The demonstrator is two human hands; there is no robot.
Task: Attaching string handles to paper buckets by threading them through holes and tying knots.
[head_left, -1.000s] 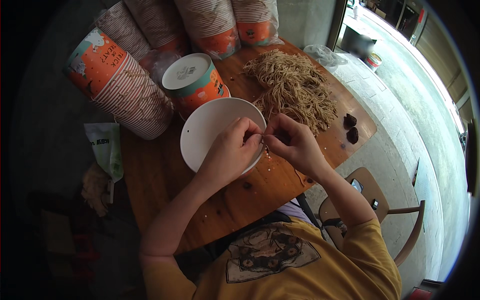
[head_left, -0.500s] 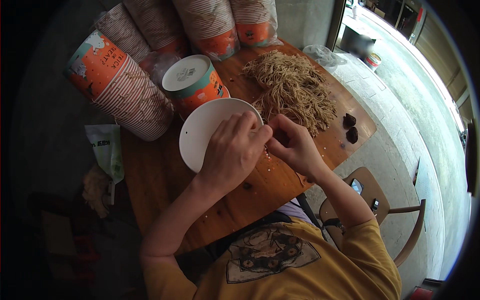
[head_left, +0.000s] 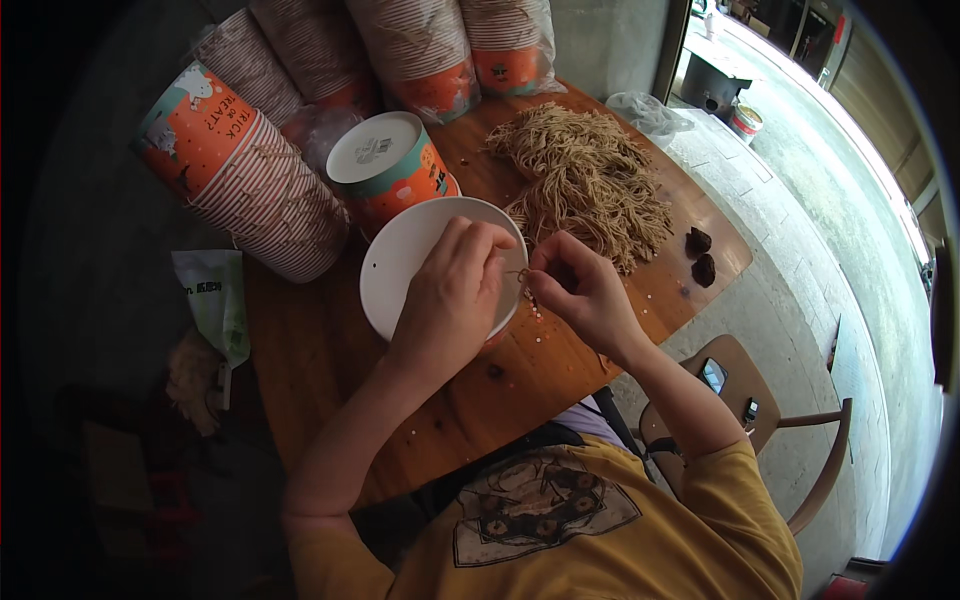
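A white-lined paper bucket (head_left: pixel 392 262) with an orange outside is tilted on the wooden table, its open mouth facing me. A small hole shows in its left wall. My left hand (head_left: pixel 455 285) reaches over the mouth with curled fingers, its fingertips partly hidden, closed at one end of a thin tan cord (head_left: pixel 517 273). Just outside the right rim, my right hand (head_left: pixel 585 290) pinches the cord's other part between thumb and fingertips. A short curved stretch of cord spans the gap between the hands. Beyond them lies a large tangled heap of tan cords (head_left: pixel 590 180).
An upturned orange and teal bucket (head_left: pixel 375 150) stands behind. Wrapped bucket stacks (head_left: pixel 270 195) line the left and back. Two dark lumps (head_left: pixel 703 270) lie at the table's right edge (head_left: pixel 735 245). A chair (head_left: pixel 735 365) holding a phone (head_left: pixel 713 374) stands at right.
My hands have drawn slightly apart at the rim, so the cord between them now shows. The left fingers have lifted and turned a little. The bucket has hardly moved.
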